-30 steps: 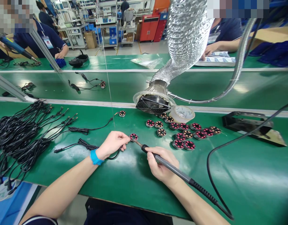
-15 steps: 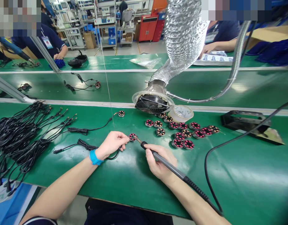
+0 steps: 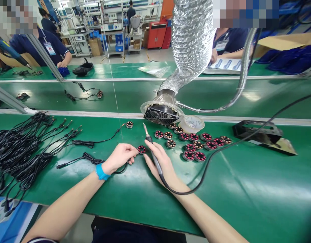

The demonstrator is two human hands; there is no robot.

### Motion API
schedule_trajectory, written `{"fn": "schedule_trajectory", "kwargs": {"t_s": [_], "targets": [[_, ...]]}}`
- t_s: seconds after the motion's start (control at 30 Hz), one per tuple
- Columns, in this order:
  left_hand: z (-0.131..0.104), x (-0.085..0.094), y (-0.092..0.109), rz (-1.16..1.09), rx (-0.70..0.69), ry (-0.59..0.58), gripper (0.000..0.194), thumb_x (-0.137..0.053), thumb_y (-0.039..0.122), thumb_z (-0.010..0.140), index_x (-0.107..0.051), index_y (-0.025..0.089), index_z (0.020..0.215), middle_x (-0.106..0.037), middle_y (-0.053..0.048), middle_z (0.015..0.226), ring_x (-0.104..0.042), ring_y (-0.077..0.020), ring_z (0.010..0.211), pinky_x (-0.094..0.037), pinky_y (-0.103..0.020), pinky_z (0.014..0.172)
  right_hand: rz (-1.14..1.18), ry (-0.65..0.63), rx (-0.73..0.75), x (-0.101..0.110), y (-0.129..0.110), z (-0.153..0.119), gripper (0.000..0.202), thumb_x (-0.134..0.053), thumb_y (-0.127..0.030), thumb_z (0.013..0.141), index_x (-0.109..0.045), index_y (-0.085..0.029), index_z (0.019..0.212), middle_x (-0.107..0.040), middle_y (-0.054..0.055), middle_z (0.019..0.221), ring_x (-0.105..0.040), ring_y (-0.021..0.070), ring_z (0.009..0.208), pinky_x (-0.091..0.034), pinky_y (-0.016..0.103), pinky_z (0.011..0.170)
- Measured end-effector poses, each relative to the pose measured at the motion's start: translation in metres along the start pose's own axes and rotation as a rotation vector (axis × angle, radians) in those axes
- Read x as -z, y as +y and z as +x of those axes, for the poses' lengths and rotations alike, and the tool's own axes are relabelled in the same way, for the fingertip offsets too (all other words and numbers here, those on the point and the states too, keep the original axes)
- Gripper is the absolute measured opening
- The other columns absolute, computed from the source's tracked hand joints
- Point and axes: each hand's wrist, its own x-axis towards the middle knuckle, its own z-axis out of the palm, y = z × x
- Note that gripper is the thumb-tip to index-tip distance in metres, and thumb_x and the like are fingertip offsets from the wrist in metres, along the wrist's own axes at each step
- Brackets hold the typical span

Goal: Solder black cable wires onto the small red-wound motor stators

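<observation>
My left hand [image 3: 121, 156] is closed in a pinch on the end of a black cable [image 3: 93, 157], right at the left edge of a round red-and-black coil part [image 3: 141, 149] on the green table. Between thumb and fingers, my right hand [image 3: 160, 162] holds a soldering iron [image 3: 155, 161]. The iron's metal tip points up and away, clear of the coil part, while my right fingertips are close to the part's right side. Another coil part [image 3: 129, 124] with a cable joined to it lies further back.
Several coil parts [image 3: 191, 147] sit right of centre, below a fume duct [image 3: 162, 113] and beside a tape roll [image 3: 192, 124]. Bundled black cables [image 3: 21, 152] cover the left. A black metal holder [image 3: 258, 131] stands at the right. People work across the table.
The soldering iron has swung away from the coil part, from pointing left to pointing up. My right hand has turned and moved slightly left. My left hand keeps its pinch.
</observation>
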Motion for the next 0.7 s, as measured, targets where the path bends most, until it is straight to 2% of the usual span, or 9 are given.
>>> {"fn": "schedule_trajectory", "kwargs": {"t_s": [0.1, 0.2, 0.4, 0.57, 0.63, 0.7], "targets": [[-0.001, -0.001, 0.002, -0.002, -0.006, -0.005, 0.028, -0.066, 0.039, 0.081, -0.063, 0.012, 0.074, -0.057, 0.001, 0.054, -0.052, -0.0088, 0.048, -0.044, -0.021, 0.051, 0.075, -0.115, 0.001, -0.004, 0.003, 0.002, 0.058, -0.051, -0.014, 0.095, -0.036, -0.026, 0.150, -0.056, 0.013, 0.134, -0.059, 0.0207, 0.124, -0.052, 0.037, 0.103], [-0.002, -0.002, 0.003, 0.007, -0.018, -0.011, 0.029, -0.067, 0.040, 0.080, -0.063, 0.012, 0.074, -0.057, 0.001, 0.054, -0.053, -0.0090, 0.049, -0.044, -0.021, 0.052, 0.143, -0.172, 0.024, -0.006, 0.006, 0.003, 0.057, -0.048, -0.012, 0.097, -0.034, -0.026, 0.150, -0.054, 0.012, 0.137, -0.056, 0.0190, 0.128, -0.049, 0.035, 0.106], [-0.001, 0.000, 0.004, 0.023, -0.052, -0.045, 0.039, -0.067, 0.052, 0.077, -0.057, 0.015, 0.071, -0.057, 0.001, 0.051, -0.053, -0.0101, 0.047, -0.042, -0.022, 0.051, 0.174, -0.164, 0.031, -0.008, 0.010, 0.002, 0.051, -0.052, -0.012, 0.094, -0.044, -0.025, 0.142, -0.056, 0.011, 0.124, -0.062, 0.0189, 0.113, -0.053, 0.033, 0.098], [-0.002, 0.004, 0.006, 0.065, -0.019, -0.049, 0.041, -0.069, 0.053, 0.074, -0.059, 0.014, 0.074, -0.052, 0.005, 0.056, -0.033, -0.0045, 0.042, -0.022, -0.021, 0.043, 0.218, -0.142, 0.004, -0.004, 0.012, 0.001, 0.052, -0.053, -0.011, 0.090, -0.044, -0.026, 0.139, -0.054, 0.009, 0.116, -0.062, 0.0173, 0.096, -0.055, 0.032, 0.088], [-0.003, 0.004, 0.007, 0.091, -0.029, -0.028, 0.036, -0.071, 0.047, 0.073, -0.063, 0.012, 0.078, -0.056, 0.003, 0.063, -0.037, -0.0054, 0.048, -0.024, -0.021, 0.047, 0.233, -0.140, -0.011, -0.003, 0.014, 0.001, 0.052, -0.053, -0.011, 0.090, -0.045, -0.027, 0.138, -0.053, 0.008, 0.115, -0.062, 0.0174, 0.094, -0.055, 0.032, 0.087], [-0.004, 0.003, 0.008, 0.110, -0.063, -0.022, 0.031, -0.074, 0.040, 0.070, -0.066, 0.012, 0.080, -0.062, 0.000, 0.071, -0.047, -0.0083, 0.059, -0.032, -0.022, 0.055, 0.243, -0.136, -0.029, -0.003, 0.016, 0.000, 0.051, -0.054, -0.011, 0.089, -0.045, -0.027, 0.137, -0.053, 0.008, 0.114, -0.062, 0.0179, 0.094, -0.054, 0.033, 0.087]]}}
